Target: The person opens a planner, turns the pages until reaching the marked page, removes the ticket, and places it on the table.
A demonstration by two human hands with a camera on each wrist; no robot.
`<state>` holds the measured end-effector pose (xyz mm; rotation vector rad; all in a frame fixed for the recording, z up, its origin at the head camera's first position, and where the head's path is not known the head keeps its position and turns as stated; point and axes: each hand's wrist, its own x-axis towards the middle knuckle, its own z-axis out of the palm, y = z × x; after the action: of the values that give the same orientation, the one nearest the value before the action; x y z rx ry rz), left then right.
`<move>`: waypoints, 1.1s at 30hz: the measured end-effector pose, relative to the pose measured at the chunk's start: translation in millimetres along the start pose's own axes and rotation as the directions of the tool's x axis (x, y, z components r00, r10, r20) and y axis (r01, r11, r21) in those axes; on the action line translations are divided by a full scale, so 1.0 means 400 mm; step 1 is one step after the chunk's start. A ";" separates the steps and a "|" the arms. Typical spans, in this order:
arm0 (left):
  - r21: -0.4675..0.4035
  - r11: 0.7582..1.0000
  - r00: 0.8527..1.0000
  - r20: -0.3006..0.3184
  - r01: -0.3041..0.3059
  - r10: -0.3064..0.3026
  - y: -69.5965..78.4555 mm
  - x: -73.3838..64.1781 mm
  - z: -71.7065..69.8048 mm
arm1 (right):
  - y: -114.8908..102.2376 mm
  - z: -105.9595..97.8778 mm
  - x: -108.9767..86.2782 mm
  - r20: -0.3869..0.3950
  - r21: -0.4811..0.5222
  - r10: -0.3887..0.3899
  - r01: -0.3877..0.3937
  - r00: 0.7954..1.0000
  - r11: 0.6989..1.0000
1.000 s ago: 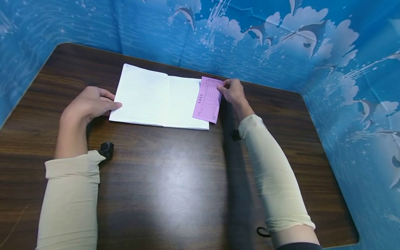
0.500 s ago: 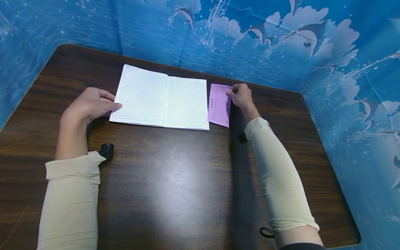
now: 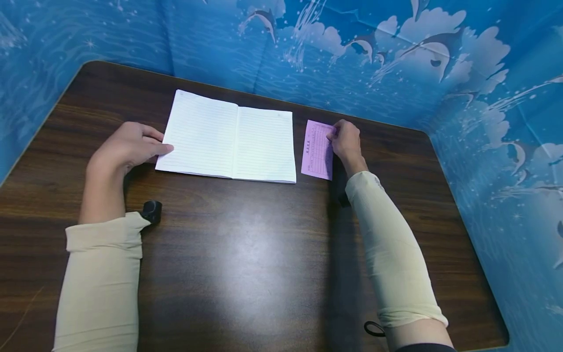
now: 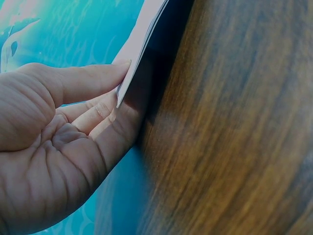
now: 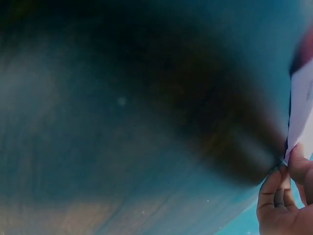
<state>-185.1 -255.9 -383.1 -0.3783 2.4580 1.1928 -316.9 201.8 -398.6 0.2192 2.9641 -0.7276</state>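
An open notebook with blank lined pages lies on the table towards its back edge. My left hand pinches the left edge of the notebook; in the left wrist view the thumb presses on top of the pages with fingers beneath. To the right of the notebook, a narrow gap apart from it, is a pink printed form slip. My right hand pinches this slip at its upper right edge. In the right wrist view thumb and fingers meet at the slip's edge.
The dark wood-grain table has rounded corners. A blue curtain with dolphins hangs along its back and right side. Black wrist cameras are fastened at the sleeves, and a black loop hangs by the right elbow.
The right hand has moved the pink slip to the right, off the notebook's right page and onto the table beside it. The left hand has stayed on the notebook's left edge.
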 end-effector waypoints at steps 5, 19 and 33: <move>0.001 1.000 1.000 -0.003 -0.001 0.001 0.000 0.001 0.001 | 0.000 0.004 0.003 -0.019 -0.008 0.017 -0.017 1.000 1.000; -0.011 1.000 1.000 -0.007 -0.001 0.001 0.004 -0.003 0.003 | -0.023 -0.005 -0.013 0.006 0.077 0.058 -0.058 0.998 0.995; 0.003 1.000 1.000 -0.009 0.007 -0.007 0.004 -0.004 0.005 | -0.145 0.022 -0.030 0.104 0.074 -0.058 0.050 0.993 0.996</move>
<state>-183.8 -253.2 -382.4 -0.3925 2.4639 1.1869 -313.8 145.4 -378.6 0.1017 2.8563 -0.8251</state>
